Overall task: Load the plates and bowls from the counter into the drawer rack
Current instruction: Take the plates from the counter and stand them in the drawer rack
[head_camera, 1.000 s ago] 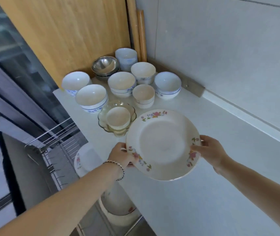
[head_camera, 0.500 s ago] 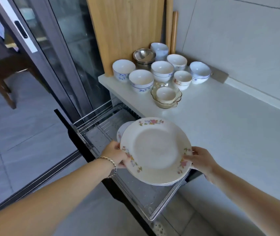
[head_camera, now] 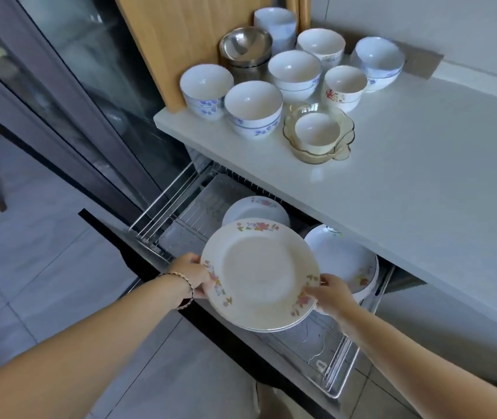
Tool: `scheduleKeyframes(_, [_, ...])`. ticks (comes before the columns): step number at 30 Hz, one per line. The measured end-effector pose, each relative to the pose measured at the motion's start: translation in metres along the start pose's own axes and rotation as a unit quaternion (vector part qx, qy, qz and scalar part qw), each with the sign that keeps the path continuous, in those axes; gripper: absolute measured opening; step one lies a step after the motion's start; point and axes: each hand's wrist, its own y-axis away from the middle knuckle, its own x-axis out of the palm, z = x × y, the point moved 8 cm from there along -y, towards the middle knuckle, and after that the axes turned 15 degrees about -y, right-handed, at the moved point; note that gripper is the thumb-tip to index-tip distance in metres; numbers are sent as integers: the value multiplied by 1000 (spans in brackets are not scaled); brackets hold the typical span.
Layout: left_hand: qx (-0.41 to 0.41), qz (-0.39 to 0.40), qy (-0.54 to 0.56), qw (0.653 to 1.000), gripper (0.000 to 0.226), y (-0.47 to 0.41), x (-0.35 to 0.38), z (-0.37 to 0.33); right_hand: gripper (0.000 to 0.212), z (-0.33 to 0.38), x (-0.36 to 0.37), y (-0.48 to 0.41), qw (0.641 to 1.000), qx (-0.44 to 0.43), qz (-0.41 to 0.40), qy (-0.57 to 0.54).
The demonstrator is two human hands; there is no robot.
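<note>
Gripped at their rims by the curled fingers (head_camera: 316,290) of left hand (head_camera: 191,275) and right hand (head_camera: 329,293), the floral plates (head_camera: 259,276) have moved off the desk (head_camera: 422,192) to above the drawer rack (head_camera: 326,358), so slotting comes next.

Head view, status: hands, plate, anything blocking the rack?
Left hand and right hand grip opposite rims of the round white floral-rimmed plate. Held above the open steel wire drawer rack. White floral plates already racked behind and right of it.

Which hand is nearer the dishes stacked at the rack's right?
Right. The right hand, gripping the floral plate, is beside the dish stack; the left hand grips the plate's opposite rim, farther off.
</note>
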Motion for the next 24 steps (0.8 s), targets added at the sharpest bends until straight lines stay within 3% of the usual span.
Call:
scheduleKeyframes(5, [-22,9,-76,997,31,-72,-33,-19,21,7,51,-43,998,31,-31,-35])
scheduleKeyframes(12, [-4,38,-187,982,29,-184,-41,-49,13,4,96,-104,988,63,-108,-93])
scheduleKeyframes(20, [106,75,-376,917,21,-300,-3,-79,20,-44,120,-168,957,114,-229,-138])
scheduleKeyframes(24, [157,71,-393,903,18,-332,15,-92,19,-48,118,-186,941,109,-285,-146])
